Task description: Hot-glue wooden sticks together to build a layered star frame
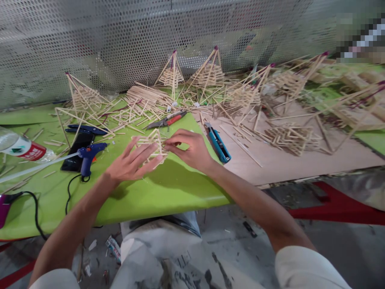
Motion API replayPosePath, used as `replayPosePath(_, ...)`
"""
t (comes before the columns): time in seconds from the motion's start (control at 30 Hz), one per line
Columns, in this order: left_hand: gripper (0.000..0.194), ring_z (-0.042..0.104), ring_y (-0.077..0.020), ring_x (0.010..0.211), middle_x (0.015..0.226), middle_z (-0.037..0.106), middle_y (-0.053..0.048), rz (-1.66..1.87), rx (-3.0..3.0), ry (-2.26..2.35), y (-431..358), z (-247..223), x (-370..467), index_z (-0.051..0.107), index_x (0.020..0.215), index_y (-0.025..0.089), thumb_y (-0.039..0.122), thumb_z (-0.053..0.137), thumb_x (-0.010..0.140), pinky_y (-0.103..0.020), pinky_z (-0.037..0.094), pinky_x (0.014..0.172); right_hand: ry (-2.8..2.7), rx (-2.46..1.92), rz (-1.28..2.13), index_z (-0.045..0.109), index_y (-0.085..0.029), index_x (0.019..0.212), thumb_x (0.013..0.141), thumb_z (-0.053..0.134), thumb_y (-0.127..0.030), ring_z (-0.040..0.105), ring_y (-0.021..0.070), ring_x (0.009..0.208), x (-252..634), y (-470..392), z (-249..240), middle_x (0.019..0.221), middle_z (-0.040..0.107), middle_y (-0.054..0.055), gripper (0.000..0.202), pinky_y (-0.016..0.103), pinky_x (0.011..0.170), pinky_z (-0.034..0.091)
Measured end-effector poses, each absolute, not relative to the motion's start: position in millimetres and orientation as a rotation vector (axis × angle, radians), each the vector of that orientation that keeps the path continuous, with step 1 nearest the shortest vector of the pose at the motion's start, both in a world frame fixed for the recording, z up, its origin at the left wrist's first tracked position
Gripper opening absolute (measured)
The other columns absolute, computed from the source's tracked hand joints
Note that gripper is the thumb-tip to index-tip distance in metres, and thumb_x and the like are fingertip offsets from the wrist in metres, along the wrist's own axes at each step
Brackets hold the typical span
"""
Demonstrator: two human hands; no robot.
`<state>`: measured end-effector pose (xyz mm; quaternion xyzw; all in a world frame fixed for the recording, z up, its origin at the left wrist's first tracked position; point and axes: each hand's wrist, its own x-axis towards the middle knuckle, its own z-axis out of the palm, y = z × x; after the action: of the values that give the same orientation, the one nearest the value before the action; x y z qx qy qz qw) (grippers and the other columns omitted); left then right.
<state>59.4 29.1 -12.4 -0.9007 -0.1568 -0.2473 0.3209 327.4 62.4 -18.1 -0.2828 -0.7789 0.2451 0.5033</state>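
A small layered frame of thin wooden sticks [159, 138] sits on the green table cover. My left hand [129, 162] reaches over it from the left, fingers stretched across its top and sides, holding it in place. At the frame's right corner, the thumb and forefinger of my right hand [189, 148] are pinched together. Whatever is between those fingertips is too small to make out. Just behind the frame lie red-handled pliers [168, 119]. A teal utility knife [218, 143] rests to the right of my right hand.
A blue glue gun [88, 156] lies left, over a black phone [73, 154], near a plastic bottle [24, 146]. Loose sticks [147, 98] pile up behind. Several stick pyramids, including one [173, 72], stand along the perforated metal panel [120, 44]. A wooden board [240, 160] lies right.
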Motion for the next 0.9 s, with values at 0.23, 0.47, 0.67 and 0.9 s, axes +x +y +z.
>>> replayPosePath(0.23, 0.066, 0.063, -0.0274, 0.145, 0.149, 0.068, -0.019, -0.566, -2.406, -0.413, 20.7, -7.6, 59.6, 0.046, 0.157, 0.02, 0.02, 0.076, 0.098, -0.063, 0.035, 0.134, -1.895, -0.598, 0.468, 0.081, -0.025, 0.095, 0.099, 0.077, -0.037, 0.07, 0.0187, 0.081, 324.3, 58.8, -23.9, 0.087, 0.077, 0.005, 0.013, 0.036, 0.075, 0.058)
replayPosePath(0.47, 0.066, 0.062, -0.0271, 0.146, 0.153, 0.066, -0.015, -0.646, -2.434, -0.403, 19.3, -9.6, 60.2, 0.048, 0.154, 0.026, 0.019, 0.079, 0.096, -0.068, 0.033, 0.134, -1.861, -0.636, 0.546, 0.072, -0.023, 0.095, 0.102, 0.07, -0.035, 0.069, 0.0244, 0.108, 324.3, 57.6, -24.4, 0.115, 0.074, 0.011, 0.014, 0.044, 0.095, 0.057)
replayPosePath(0.67, 0.081, 0.063, -0.0311, 0.144, 0.149, 0.067, -0.022, -0.756, -2.486, -0.391, 23.9, -10.3, 64.4, 0.044, 0.158, 0.016, 0.036, 0.086, 0.092, -0.065, 0.039, 0.133, -1.852, -0.624, 0.915, 0.065, -0.022, 0.101, 0.107, 0.062, -0.046, 0.064, 0.0142, 0.075, 326.6, 62.0, -28.4, 0.091, 0.071, 0.003, 0.025, 0.028, 0.067, 0.054)
replayPosePath(0.9, 0.093, 0.052, -0.036, 0.153, 0.162, 0.053, -0.013, -1.586, -2.49, -1.139, 40.4, -9.9, 48.5, 0.035, 0.167, 0.032, 0.088, 0.048, 0.095, -0.061, 0.045, 0.128, -1.729, -0.62, 1.155, 0.067, -0.021, 0.093, 0.097, 0.072, -0.06, 0.065, 0.0148, 0.076, 336.9, 69.9, -24.9, 0.087, 0.071, 0.003, 0.04, 0.028, 0.068, 0.055)
